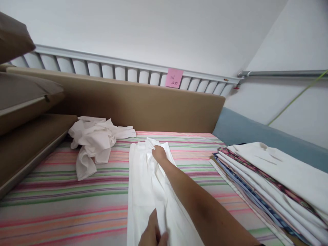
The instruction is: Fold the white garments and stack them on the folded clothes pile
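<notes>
A long white garment (142, 191) lies lengthwise in front of me on the striped sheet, with loose folds along its middle. My right hand (159, 153) is closed on the fabric near its far end, and a small peak of cloth stands up beside the fingers. Close to the bottom edge of the view, my left hand (153, 232) pinches a fold of the same garment between thumb and fingers. Part of that hand is cut off by the frame. The garment's near end is out of view.
A crumpled white garment (94, 136) lies at the back left. Stacked folded clothes (276, 177) lie on the right. Brown cushions (28, 143) are piled at the left, and a brown panel (143, 104) stands along the back below a radiator (107, 70) with a pink note (174, 78).
</notes>
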A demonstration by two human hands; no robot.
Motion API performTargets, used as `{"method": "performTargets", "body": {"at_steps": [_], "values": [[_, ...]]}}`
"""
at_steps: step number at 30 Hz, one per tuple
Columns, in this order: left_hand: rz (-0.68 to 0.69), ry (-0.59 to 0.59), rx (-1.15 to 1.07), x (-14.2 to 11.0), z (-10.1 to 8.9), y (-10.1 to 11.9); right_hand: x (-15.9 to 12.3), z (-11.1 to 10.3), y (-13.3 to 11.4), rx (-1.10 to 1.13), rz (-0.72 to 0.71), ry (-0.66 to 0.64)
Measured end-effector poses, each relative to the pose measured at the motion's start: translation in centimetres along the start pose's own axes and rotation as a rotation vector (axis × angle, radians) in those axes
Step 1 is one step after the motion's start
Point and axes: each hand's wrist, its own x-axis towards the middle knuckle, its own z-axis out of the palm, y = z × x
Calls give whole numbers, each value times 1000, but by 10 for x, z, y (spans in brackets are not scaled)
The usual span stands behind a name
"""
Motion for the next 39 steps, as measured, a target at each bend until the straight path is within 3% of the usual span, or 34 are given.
{"method": "performTargets", "body": {"at_steps": [3, 6, 8, 11, 14, 17, 19, 23, 28, 33, 39], "values": [[9, -4, -29, -4, 1, 8, -4, -13, 0, -15, -54, -72], [-54, -34, -127, -10, 0, 21, -33, -38, 12, -19, -138, -107], [-75, -41, -158, -14, -2, 30, -74, -56, 28, -15, -210, -108], [-36, -20, -131, -17, -8, 39, -158, -71, 58, -39, -324, -107], [39, 33, -78, -16, -16, 40, -237, -67, 81, -145, -272, -158], [76, 101, -21, -12, -19, 38, -275, -51, 88, -232, -181, -130], [66, 128, 19, -10, -18, 38, -276, -44, 87, -261, -167, -66], [81, 147, 101, -11, -13, 41, -249, -48, 93, -212, -118, -5], [348, 237, 399, -15, -7, 44, -226, -65, 118, 139, 54, -23], [560, 124, 713, -13, 6, 38, -229, -65, 134, 625, 99, -4], [623, 29, 875, -12, 12, 35, -233, -66, 125, 703, 97, 50]]}}
